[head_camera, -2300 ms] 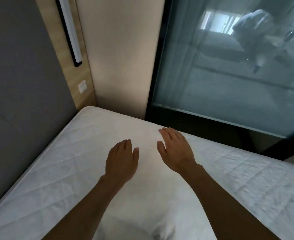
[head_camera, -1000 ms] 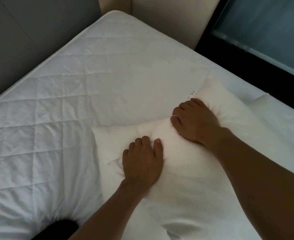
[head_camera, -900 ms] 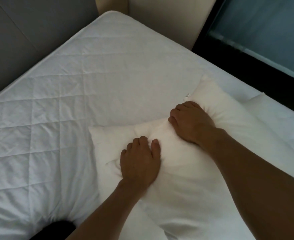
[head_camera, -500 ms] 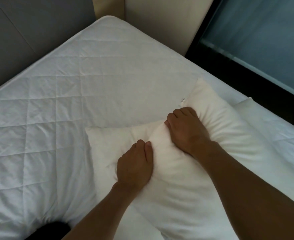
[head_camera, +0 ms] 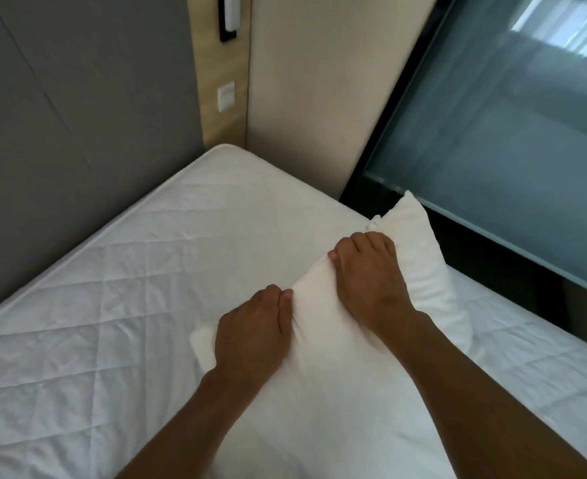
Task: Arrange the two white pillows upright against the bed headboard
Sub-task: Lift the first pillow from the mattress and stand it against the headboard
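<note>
A white pillow (head_camera: 323, 361) is lifted off the quilted white mattress (head_camera: 140, 278), its far edge raised and bunched. My left hand (head_camera: 250, 333) grips that far edge near the pillow's left corner. My right hand (head_camera: 368, 278) grips the same edge further right, near the upper corner with a small tag. The grey padded headboard (head_camera: 60, 133) stands to the left, along the mattress edge. A second pillow cannot be told apart in this view.
A wooden strip with a white switch (head_camera: 226, 96) and a black-framed light bar (head_camera: 228, 15) sits at the bed's far corner. A beige wall panel (head_camera: 319, 91) and a dark-framed glass partition (head_camera: 510, 133) run along the right side of the bed.
Both hands have closed on the pillow's far edge and raised it off the mattress. The view has tilted up, so the wall and the switch show.
</note>
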